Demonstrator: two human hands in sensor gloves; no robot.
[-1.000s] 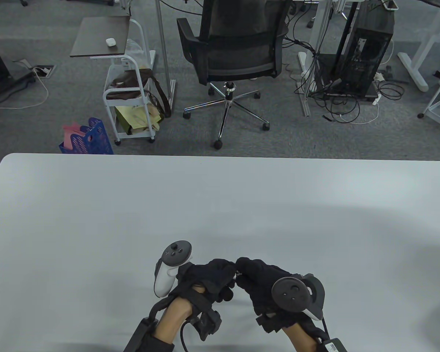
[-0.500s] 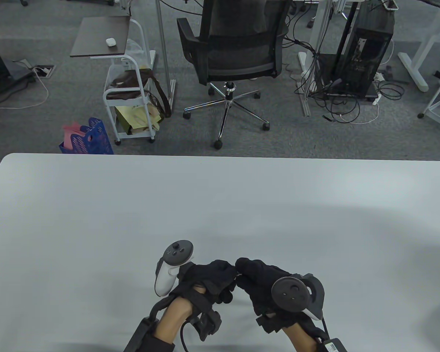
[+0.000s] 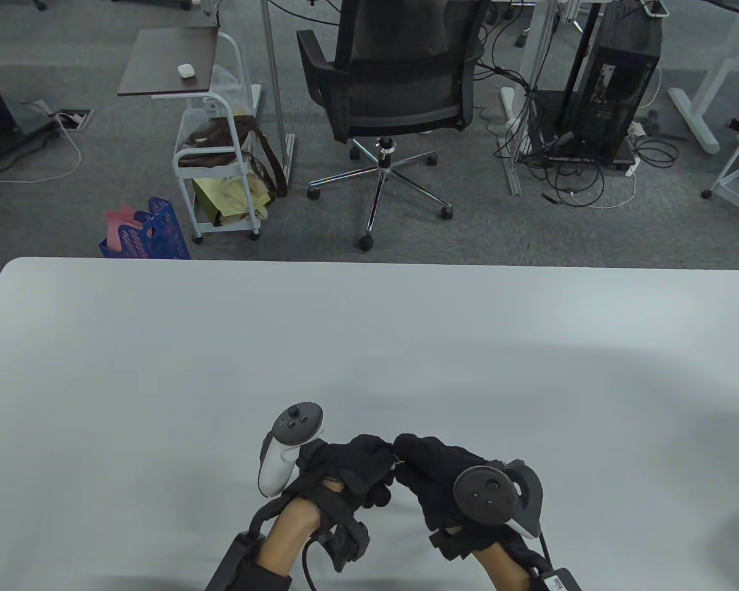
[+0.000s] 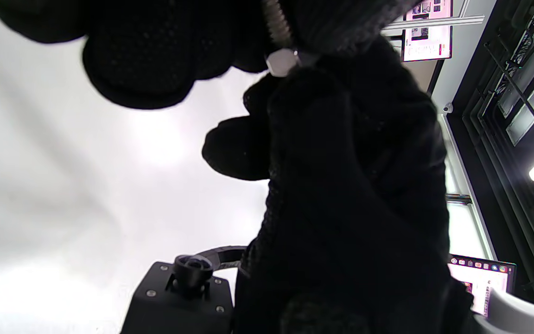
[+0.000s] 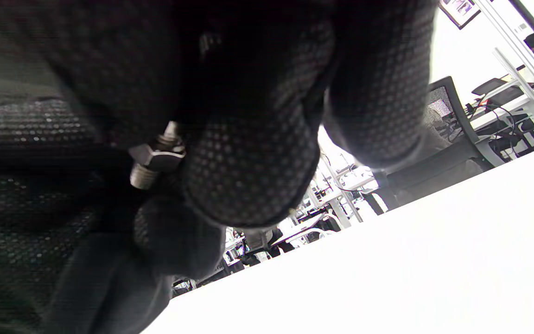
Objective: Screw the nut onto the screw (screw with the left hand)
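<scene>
Both gloved hands meet low over the white table [image 3: 369,345] near its front edge. My left hand [image 3: 374,460] grips a threaded metal screw [image 4: 274,21], which shows as a small glint between the hands in the table view [image 3: 396,463]. A hex nut [image 4: 282,61] sits on the screw's thread. My right hand [image 3: 410,458] pinches the nut [image 5: 158,155], and a short threaded end [image 5: 143,178] sticks out past it. The screw's head is hidden inside the left fingers [image 4: 132,60].
Nothing else lies on the table. Beyond its far edge stand a black office chair [image 3: 400,80], a white trolley [image 3: 215,154] and a blue basket [image 3: 151,231] on the floor.
Both hands stay in the same spot. The left fingers shift slightly around the screw; nothing is let go.
</scene>
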